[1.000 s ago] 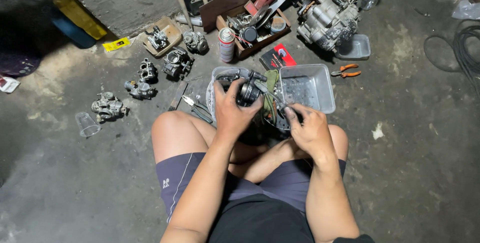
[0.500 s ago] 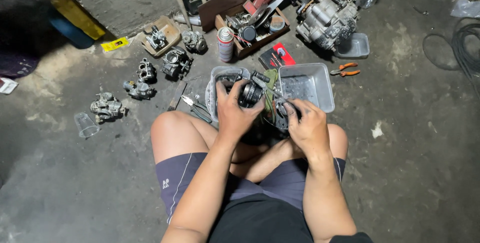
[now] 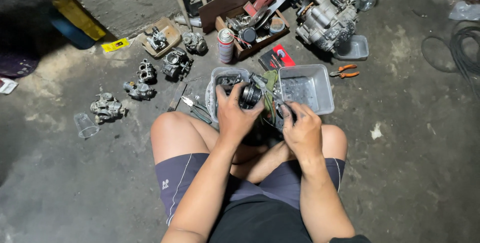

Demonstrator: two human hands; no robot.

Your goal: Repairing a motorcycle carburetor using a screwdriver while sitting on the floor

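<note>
Carburetor (image 3: 248, 94) is in my left hand (image 3: 234, 115), fingers wrapped over its top, held just above the grey plastic tray (image 3: 320, 105) in front of my crossed legs. Right hand (image 3: 301, 129) is curled around a thin tool (image 3: 267, 90), tip angled toward the carburetor body; can't tell the tool type from here. Green rag (image 3: 270, 80) sits between the hands at the tray's edge. On the concrete floor (image 3: 410, 173): more carburetors (image 3: 106, 108) off to my left, spray can (image 3: 226, 45) beyond the tray, orange-handled pliers (image 3: 343, 71) to the right.
</note>
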